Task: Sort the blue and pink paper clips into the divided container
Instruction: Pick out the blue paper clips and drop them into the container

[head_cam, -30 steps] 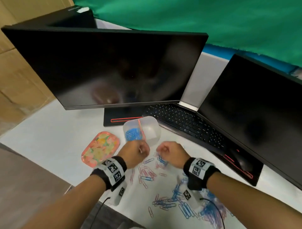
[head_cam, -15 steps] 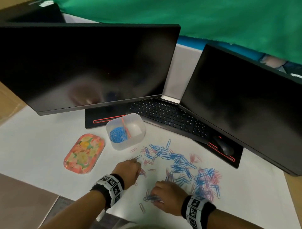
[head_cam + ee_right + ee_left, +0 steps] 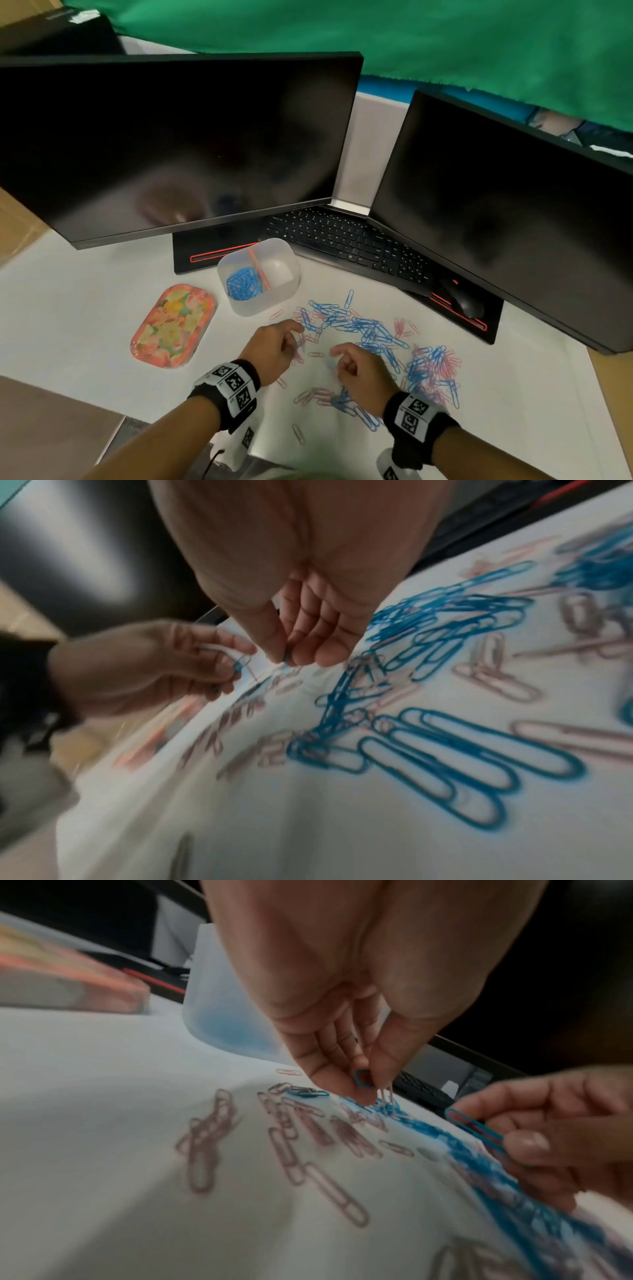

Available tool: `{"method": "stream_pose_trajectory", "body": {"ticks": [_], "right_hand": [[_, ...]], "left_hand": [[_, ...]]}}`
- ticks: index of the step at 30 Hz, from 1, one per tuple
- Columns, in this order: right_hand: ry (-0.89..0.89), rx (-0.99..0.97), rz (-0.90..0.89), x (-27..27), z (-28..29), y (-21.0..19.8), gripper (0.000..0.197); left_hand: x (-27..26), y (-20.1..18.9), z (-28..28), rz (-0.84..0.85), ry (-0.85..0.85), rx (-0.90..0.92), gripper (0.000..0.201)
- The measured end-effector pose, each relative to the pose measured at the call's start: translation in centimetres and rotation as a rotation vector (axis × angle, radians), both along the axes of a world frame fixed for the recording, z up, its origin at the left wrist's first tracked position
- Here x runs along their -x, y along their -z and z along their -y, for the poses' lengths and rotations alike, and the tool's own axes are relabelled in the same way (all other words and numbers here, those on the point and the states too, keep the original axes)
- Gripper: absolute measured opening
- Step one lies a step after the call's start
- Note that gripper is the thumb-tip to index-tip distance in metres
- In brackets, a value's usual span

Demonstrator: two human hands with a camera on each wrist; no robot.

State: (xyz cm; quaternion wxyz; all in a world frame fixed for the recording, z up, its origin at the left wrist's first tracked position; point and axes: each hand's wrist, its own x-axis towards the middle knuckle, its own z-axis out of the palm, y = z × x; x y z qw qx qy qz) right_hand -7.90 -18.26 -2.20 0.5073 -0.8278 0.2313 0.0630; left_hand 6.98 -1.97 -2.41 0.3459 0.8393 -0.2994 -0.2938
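Note:
The clear divided container point(image 3: 239, 308) stands in front of the left monitor. Blue clips point(image 3: 243, 284) fill its left compartment, and I see nothing in the right one point(image 3: 281, 270). Blue and pink paper clips point(image 3: 370, 332) lie scattered on the white table in front of it. My left hand point(image 3: 293, 337) hovers over the near-left clips. In the left wrist view it point(image 3: 368, 1085) pinches a blue clip point(image 3: 362, 1079) with pink clips point(image 3: 387, 1099) hanging below. My right hand point(image 3: 339, 359) is just to its right, pinching a blue clip point(image 3: 472, 1127) between thumb and fingers point(image 3: 286, 658).
A floral tray point(image 3: 173, 325) lies left of the container. Two dark monitors point(image 3: 171, 137) point(image 3: 513, 222) stand behind, with a keyboard point(image 3: 342, 240) between them and a mouse point(image 3: 466, 301) at the right. The table's near edge point(image 3: 130, 416) runs at lower left.
Both hands moved back from beside the container to the scattered pile. They reached down onto the clips and now hold clips, raised slightly and close together.

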Motion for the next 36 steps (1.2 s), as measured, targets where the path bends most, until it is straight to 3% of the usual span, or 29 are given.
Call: {"method": "stream_pose_trajectory", "body": {"ticks": [3,8,13,17,22,25,31,36], "right_hand": [[0.129,-0.182,-0.036,-0.1,1.6,-0.1,0.027],[0.398,-0.646,0.014,0.1,2.9,-1.6,0.021],[0.530,-0.771,0.054,1.0,3.5,-1.9,0.018],[0.413,-0.543,-0.010,2.6,4.2,-1.6,0.002],[0.136,-0.043,-0.090,5.3,4.6,-0.9,0.018],[0.002,0.092,-0.125,7.3,4.1,-0.1,0.019],[-0.083,0.223,-0.131,8.7,3.6,0.6,0.021],[-0.171,0.357,-0.106,8.8,2.7,0.7,0.014]], "left_hand": [[0.2,-0.8,1.0,-0.133,-0.078,0.070,0.040],[0.7,-1.0,2.4,-0.381,-0.170,0.093,0.031],[1.9,-1.1,4.1,-0.500,-0.118,0.069,0.027],[1.9,-1.0,4.6,-0.542,-0.126,0.055,0.033],[1.2,-1.0,4.9,-0.559,-0.081,0.004,0.034],[1.4,-1.1,4.9,-0.427,-0.007,-0.058,0.036],[1.6,-2.2,5.1,-0.003,0.264,-0.234,0.054],[1.3,-3.3,5.1,0.053,0.289,-0.236,0.056]]}}
